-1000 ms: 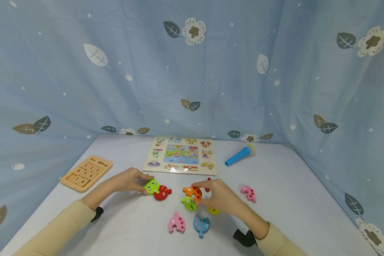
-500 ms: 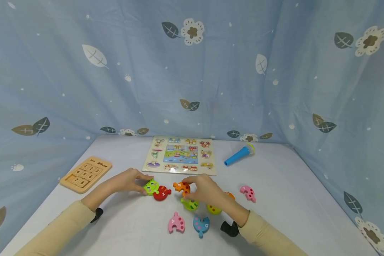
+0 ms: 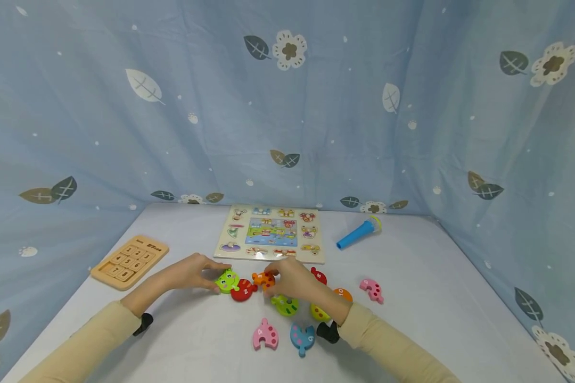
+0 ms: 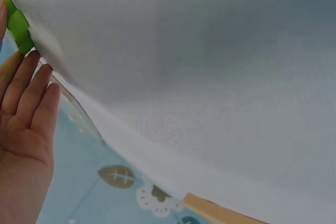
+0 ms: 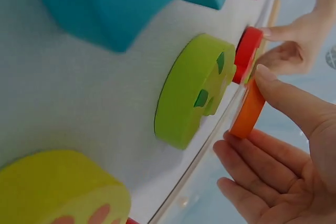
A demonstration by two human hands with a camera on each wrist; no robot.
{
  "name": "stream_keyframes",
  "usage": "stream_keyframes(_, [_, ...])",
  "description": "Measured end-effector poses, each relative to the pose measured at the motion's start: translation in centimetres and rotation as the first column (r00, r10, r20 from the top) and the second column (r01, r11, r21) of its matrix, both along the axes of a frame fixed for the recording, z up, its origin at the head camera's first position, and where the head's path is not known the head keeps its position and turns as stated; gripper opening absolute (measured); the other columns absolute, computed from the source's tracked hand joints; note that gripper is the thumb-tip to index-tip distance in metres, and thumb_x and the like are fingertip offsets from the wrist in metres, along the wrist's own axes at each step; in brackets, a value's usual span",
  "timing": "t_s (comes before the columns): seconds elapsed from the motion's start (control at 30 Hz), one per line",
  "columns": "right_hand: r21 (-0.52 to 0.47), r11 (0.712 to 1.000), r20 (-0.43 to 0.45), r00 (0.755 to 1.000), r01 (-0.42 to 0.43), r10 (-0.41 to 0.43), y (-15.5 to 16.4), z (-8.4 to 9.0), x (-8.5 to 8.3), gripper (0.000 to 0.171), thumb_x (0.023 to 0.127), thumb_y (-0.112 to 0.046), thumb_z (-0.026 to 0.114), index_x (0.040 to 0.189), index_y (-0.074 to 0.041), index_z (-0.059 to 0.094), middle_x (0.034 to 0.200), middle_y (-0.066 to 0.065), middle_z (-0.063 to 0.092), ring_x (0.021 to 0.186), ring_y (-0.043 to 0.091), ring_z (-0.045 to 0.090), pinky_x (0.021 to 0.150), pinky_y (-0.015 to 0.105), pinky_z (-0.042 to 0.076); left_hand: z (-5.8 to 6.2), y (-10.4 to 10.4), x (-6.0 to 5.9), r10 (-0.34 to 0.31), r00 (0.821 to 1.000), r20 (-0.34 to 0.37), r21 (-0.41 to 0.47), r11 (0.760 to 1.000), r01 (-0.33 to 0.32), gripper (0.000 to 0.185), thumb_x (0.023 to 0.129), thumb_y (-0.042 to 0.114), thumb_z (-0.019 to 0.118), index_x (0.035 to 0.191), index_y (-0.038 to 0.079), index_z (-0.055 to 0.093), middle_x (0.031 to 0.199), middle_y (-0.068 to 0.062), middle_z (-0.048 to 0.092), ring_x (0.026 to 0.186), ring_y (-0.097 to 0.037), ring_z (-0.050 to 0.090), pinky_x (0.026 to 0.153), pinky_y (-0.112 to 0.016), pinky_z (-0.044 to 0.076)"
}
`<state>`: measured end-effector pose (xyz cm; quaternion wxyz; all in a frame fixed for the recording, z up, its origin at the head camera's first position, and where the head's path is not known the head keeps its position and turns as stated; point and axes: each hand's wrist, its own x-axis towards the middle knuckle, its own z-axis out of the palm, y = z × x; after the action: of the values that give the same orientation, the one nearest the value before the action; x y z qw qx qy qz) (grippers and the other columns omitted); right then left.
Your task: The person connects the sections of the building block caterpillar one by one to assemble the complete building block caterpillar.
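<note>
On a white desk (image 3: 436,298), a wooden number board (image 3: 129,260) lies far left. The left hand (image 3: 191,272) rests its fingers, together, on a green frog piece (image 3: 227,280) joined to a red piece (image 3: 243,290). Beside it, the right hand (image 3: 294,280) has its fingers clamped on an orange piece (image 3: 262,279). A blue tube (image 3: 359,234) lies far right

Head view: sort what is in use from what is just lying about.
In use: left hand on green head piece; red piece; right hand pinching orange piece.
Lying about: number board, picture puzzle board, blue microphone, pink piece.
</note>
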<state>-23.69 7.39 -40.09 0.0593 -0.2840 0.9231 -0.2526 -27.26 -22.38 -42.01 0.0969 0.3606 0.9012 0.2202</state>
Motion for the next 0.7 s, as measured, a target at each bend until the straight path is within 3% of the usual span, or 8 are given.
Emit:
stream_keyframes(0.43, [0.047, 0.999, -0.015, 1.0, 0.01, -0.009, -1.0, -1.1, -0.4, 0.047, 0.071, -0.03, 0.086, 0.11, -0.007, 0.071, 0.106, 0.001, 0.071, 0.084, 0.008, 0.057, 0.08, 0.018, 0.05, -0.1, 0.1, -0.1, 0.002, 1.0, 0.01, 0.005, 1.0, -0.002, 0.063, 0.077, 0.042, 0.077, 0.128, 0.007, 0.063, 0.124, -0.012, 0.064, 0.118, -0.033, 0.057, 0.093, -0.048, 0.049])
stream_keyframes(0.7, [0.024, 0.999, -0.031, 0.999, 0.025, -0.024, -1.2, -1.0, -0.4, 0.046, 0.072, -0.029, 0.086, 0.11, -0.009, 0.07, 0.107, 0.0, 0.071, 0.092, 0.009, 0.062, 0.083, 0.02, 0.051, -0.1, 0.1, 0.0, 0.006, 1.0, 0.001, 0.004, 1.0, -0.006, 0.063, 0.076, 0.041, 0.078, 0.127, 0.006, 0.064, 0.122, -0.012, 0.065, 0.116, -0.032, 0.059, 0.092, -0.047, 0.05])
